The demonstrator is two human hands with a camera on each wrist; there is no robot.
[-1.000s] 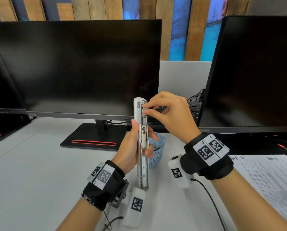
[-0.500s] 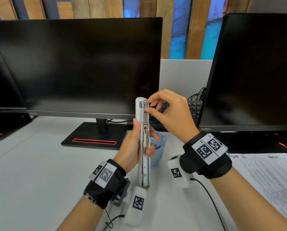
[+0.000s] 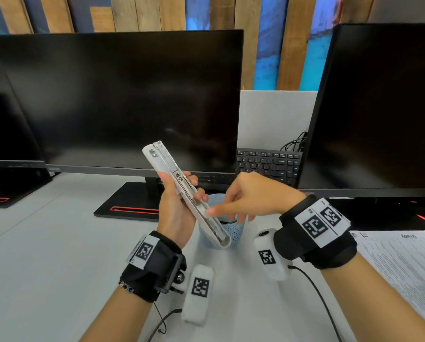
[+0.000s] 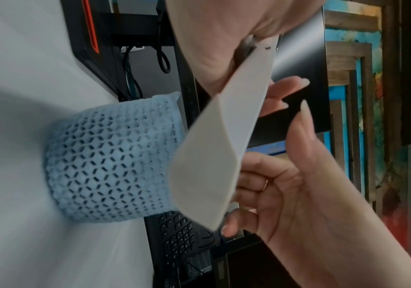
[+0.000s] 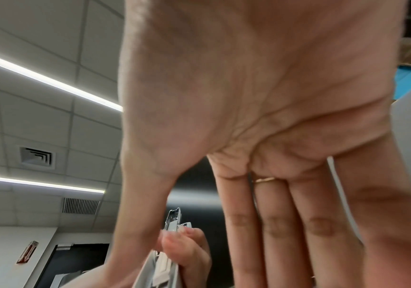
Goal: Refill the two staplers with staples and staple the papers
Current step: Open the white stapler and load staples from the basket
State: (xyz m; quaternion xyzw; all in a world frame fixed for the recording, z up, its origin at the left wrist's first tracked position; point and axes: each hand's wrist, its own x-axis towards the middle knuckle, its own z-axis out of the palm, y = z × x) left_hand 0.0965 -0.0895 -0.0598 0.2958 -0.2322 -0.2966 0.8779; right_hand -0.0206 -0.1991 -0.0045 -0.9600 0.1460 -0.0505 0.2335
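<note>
A white stapler (image 3: pixel 162 161), folded open into one long strip with its metal staple channel facing me, leans with its top to the left. My left hand (image 3: pixel 179 208) grips it round the middle. Its lower end hangs over a light-blue mesh basket (image 3: pixel 233 234). My right hand (image 3: pixel 246 198) is beside that lower end; the thumb touches the stapler and the fingers point down, straight. From the left wrist, the stapler's white back (image 4: pixel 224 136) covers part of the right hand (image 4: pixel 298 185). The right wrist view shows a flat palm (image 5: pixel 249 97) and the stapler's tip (image 5: pixel 172 218). Printed papers (image 3: pixel 404 267) lie at right.
Two large dark monitors (image 3: pixel 122 99) (image 3: pixel 384 107) stand behind on the grey desk (image 3: pixel 46 255), with a black keyboard (image 3: pixel 268 164) between them. The basket (image 4: pixel 108 159) sits just in front of the monitor stand (image 3: pixel 130 203). Wrist-camera cables trail near the desk's front.
The stapler has tipped from upright to leaning top-left. My right hand has left the stapler's top end and dropped to its lower end, above the basket.
</note>
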